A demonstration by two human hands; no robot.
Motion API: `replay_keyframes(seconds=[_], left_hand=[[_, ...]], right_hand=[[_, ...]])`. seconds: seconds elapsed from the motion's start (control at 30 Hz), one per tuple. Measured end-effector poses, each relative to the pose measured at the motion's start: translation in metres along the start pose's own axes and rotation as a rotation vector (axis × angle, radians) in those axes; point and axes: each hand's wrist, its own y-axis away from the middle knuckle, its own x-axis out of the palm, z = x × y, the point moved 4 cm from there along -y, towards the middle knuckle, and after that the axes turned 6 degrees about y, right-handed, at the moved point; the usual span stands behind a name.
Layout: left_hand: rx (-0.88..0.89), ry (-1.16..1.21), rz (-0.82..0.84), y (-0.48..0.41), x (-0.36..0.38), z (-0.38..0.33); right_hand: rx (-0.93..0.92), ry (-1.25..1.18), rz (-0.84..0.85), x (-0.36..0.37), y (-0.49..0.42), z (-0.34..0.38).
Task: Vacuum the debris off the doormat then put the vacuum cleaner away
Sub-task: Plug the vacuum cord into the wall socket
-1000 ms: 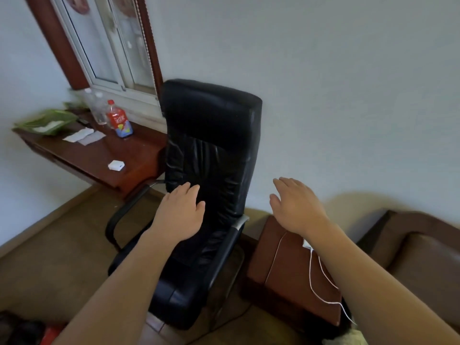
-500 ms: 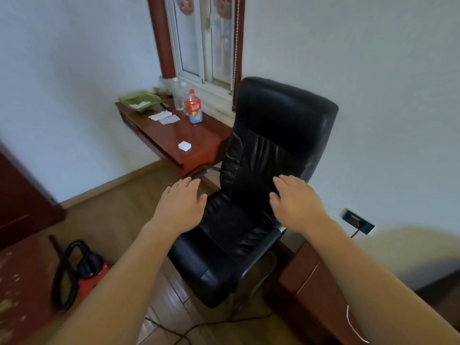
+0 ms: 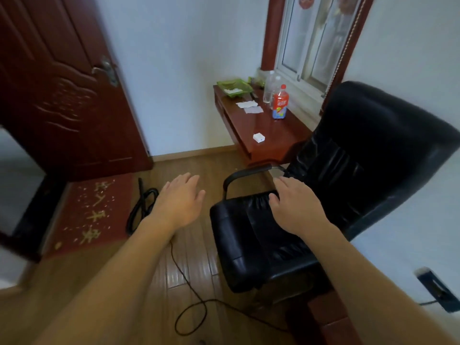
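wooden floor [image 3: 194, 270]: doormat [image 3: 92, 215] lies left of left hand [image 3: 180, 202], vacuum hose [image 3: 142, 206] between.

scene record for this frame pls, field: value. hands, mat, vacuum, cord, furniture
left hand: open, palm down, holds nothing
right hand: open, palm down, in front of the chair seat, holds nothing
doormat: red, at the foot of the door
debris: white specks scattered on the mat
vacuum hose: black, coiled beside the mat; vacuum body not visible
cord: black, loose across the floor
desk: red bottle standing on it
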Motion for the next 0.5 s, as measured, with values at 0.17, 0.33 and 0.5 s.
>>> replay_keyframes(seconds=[0.17,0.33,0.5], left_hand=[[-0.137,-0.015,-0.045,0.03,-0.01,0.043],[-0.235,0.003,-0.103,0.059,-0.028,0.087],[-0.282,0.008,-0.153,0.08,-0.053,0.141]], right_hand=[[-0.104,-0.062,-0.002,0.011,-0.009,0.041],[-0.196,-0.079,0.021,0.015,-0.019,0.098],[-0.268,-0.075,0.019,0.011,-0.029,0.168]])
